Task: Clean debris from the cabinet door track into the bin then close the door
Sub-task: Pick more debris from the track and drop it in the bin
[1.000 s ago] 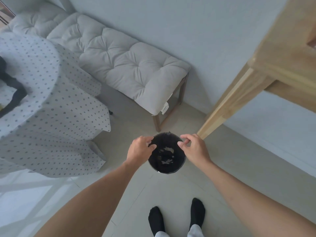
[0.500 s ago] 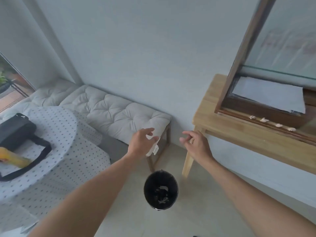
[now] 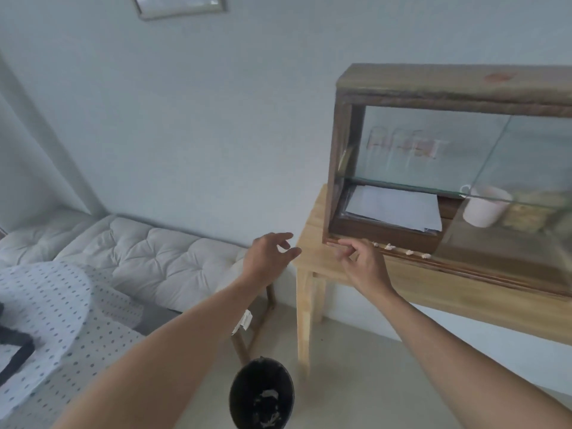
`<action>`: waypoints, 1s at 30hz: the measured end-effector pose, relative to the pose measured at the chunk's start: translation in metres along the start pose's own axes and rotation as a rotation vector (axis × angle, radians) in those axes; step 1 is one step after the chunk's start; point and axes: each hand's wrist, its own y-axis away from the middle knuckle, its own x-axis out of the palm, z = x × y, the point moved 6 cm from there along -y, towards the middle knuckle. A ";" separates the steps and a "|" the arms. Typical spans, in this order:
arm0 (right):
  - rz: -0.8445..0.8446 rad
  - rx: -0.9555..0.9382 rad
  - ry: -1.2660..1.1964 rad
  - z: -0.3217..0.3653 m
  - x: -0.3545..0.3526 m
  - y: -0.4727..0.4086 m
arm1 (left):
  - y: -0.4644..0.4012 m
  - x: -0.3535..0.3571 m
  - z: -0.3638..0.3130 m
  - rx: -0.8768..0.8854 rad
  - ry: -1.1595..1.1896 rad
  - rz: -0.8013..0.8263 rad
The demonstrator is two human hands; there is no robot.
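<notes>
A wooden cabinet (image 3: pixel 343 144) with glass sliding doors stands on a light wooden table (image 3: pixel 312 230). Several pale bits of debris (image 3: pixel 399 249) lie along the cabinet's bottom door track (image 3: pixel 464 267). My right hand (image 3: pixel 360 261) hovers at the left end of that track with its fingers curled loosely and nothing in them. My left hand (image 3: pixel 267 258) is open in the air, left of the table corner. The black bin (image 3: pixel 261 394) stands on the floor below, with pale scraps at its bottom. The glass door (image 3: pixel 526 193) is slid to the right, so the left half stands open.
Inside the cabinet lie a stack of papers (image 3: pixel 396 207) and a white mug (image 3: pixel 483 209). A cushioned bench (image 3: pixel 148 255) runs along the wall at left. A dotted tablecloth (image 3: pixel 52 308) covers a table at the lower left.
Both hands have lifted from the bin's rim up to table height. The view has tilted up from the floor to the cabinet, and my right hand now reaches the track's left end.
</notes>
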 end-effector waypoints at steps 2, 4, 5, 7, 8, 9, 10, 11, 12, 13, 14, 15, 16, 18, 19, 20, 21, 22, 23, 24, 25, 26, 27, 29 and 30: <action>-0.029 0.004 0.024 -0.012 -0.018 -0.002 | -0.006 0.015 -0.015 0.027 -0.007 0.011; -0.055 0.020 0.029 -0.024 -0.034 -0.004 | -0.011 0.031 -0.029 0.044 -0.011 0.030; -0.068 0.032 0.027 -0.031 -0.041 -0.005 | -0.013 0.039 -0.036 0.052 -0.015 0.037; -0.095 0.054 0.024 -0.044 -0.055 -0.007 | -0.017 0.054 -0.048 0.068 -0.021 0.049; -0.108 0.066 0.027 -0.050 -0.061 -0.007 | -0.019 0.061 -0.054 0.075 -0.022 0.056; -0.121 0.074 0.031 -0.056 -0.066 -0.008 | -0.020 0.068 -0.059 0.081 -0.023 0.065; -0.133 0.078 0.034 -0.062 -0.071 -0.009 | -0.022 0.076 -0.063 0.084 -0.023 0.075; -0.143 0.082 0.038 -0.068 -0.075 -0.010 | -0.024 0.084 -0.067 0.083 -0.019 0.088; -0.150 0.087 0.040 -0.073 -0.079 -0.011 | -0.026 0.091 -0.072 0.080 -0.013 0.100; -0.154 0.093 0.037 -0.078 -0.081 -0.012 | -0.027 0.097 -0.076 0.079 -0.011 0.110; -0.156 0.099 0.031 -0.083 -0.083 -0.014 | -0.028 0.104 -0.081 0.082 -0.011 0.118; -0.158 0.106 0.025 -0.088 -0.084 -0.015 | -0.030 0.110 -0.086 0.088 -0.010 0.125; -0.161 0.113 0.023 -0.093 -0.085 -0.017 | -0.031 0.116 -0.091 0.096 -0.005 0.131; -0.158 0.132 0.039 -0.101 -0.086 -0.021 | -0.034 0.126 -0.100 0.115 0.003 0.140; -0.146 0.149 0.045 -0.105 -0.085 -0.023 | -0.035 0.131 -0.104 0.128 0.006 0.149; -0.129 0.171 0.050 -0.108 -0.085 -0.025 | -0.037 0.137 -0.108 0.139 0.009 0.157; -0.109 0.194 0.060 -0.111 -0.084 -0.027 | -0.040 0.142 -0.112 0.148 0.011 0.160; -0.092 0.212 0.078 -0.114 -0.083 -0.029 | -0.042 0.147 -0.115 0.151 0.012 0.157; -0.075 0.224 0.102 -0.115 -0.082 -0.032 | -0.044 0.151 -0.117 0.150 0.009 0.152; -0.061 0.230 0.123 -0.116 -0.081 -0.034 | -0.047 0.155 -0.119 0.150 0.000 0.151; -0.051 0.234 0.141 -0.116 -0.080 -0.035 | -0.049 0.159 -0.120 0.155 -0.016 0.151; -0.044 0.237 0.160 -0.115 -0.079 -0.037 | -0.050 0.163 -0.122 0.164 -0.034 0.153; -0.040 0.243 0.180 -0.115 -0.079 -0.038 | -0.052 0.167 -0.122 0.168 -0.050 0.155; -0.036 0.261 0.204 -0.114 -0.078 -0.039 | -0.056 0.172 -0.121 0.164 -0.070 0.154; -0.039 0.268 0.207 -0.113 -0.078 -0.039 | -0.057 0.173 -0.121 0.163 -0.078 0.153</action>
